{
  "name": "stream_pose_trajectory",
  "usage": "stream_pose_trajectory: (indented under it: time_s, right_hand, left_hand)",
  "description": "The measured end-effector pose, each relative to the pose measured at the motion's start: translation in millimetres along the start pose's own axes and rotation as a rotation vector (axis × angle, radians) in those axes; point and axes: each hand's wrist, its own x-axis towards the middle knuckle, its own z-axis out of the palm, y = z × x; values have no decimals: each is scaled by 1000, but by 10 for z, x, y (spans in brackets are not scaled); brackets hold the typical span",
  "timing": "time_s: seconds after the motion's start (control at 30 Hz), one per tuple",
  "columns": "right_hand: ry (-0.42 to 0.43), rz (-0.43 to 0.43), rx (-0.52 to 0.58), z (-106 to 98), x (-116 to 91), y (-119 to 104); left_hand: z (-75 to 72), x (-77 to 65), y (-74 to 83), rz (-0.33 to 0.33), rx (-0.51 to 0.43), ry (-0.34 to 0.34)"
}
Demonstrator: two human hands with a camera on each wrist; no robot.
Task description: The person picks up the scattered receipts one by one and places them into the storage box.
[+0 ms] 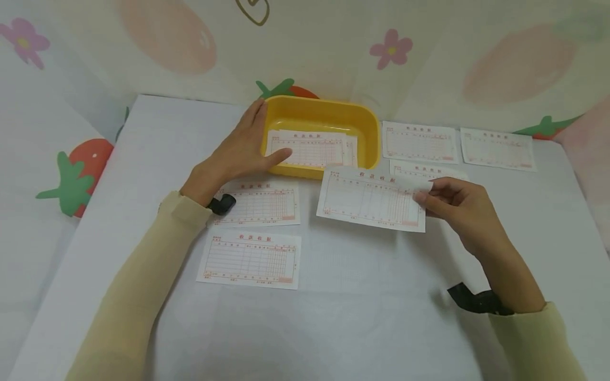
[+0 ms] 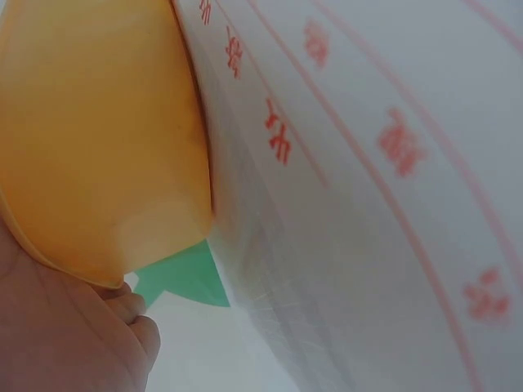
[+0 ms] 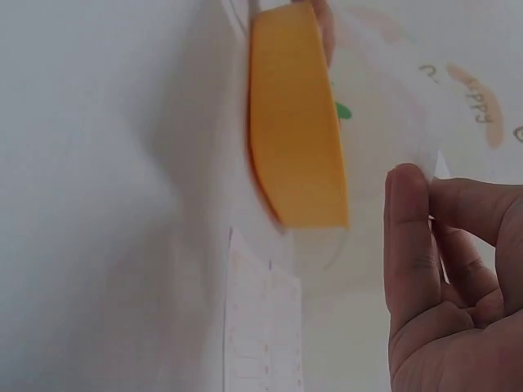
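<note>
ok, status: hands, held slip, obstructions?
Right hand pinches one printed slip, off the table. Left hand holds yellow tray. Possible snag: left thumb over slips inside.

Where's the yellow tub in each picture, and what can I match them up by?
Head: the yellow tub sits in the upper middle.
Left wrist: it fills the upper left, cut off by the picture's edge.
Right wrist: it stands in the upper middle, seen from outside.
Shared landmark: the left hand at the tub, lower left in the left wrist view, just a sliver near the top in the right wrist view.
</note>
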Motion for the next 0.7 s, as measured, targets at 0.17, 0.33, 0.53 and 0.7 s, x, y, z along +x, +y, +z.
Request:
stream_pose_trajectory:
  time_s: [0.17, 0.33, 0.53, 0.7]
  right_hand:
    - [1, -18, 54, -9, 181, -98]
    - [12, -22, 36, -39, 336, -249]
    - [18, -50, 78, -64, 553, -371]
    - [21, -14, -59, -31, 761, -430]
  left_hand:
    - [-7, -12, -5, -12, 6, -5]
    - [-8, -17, 2, -12, 11, -5]
    - [-17, -21, 22, -20, 23, -16]
    - [-19, -10, 20, -11, 32, -20]
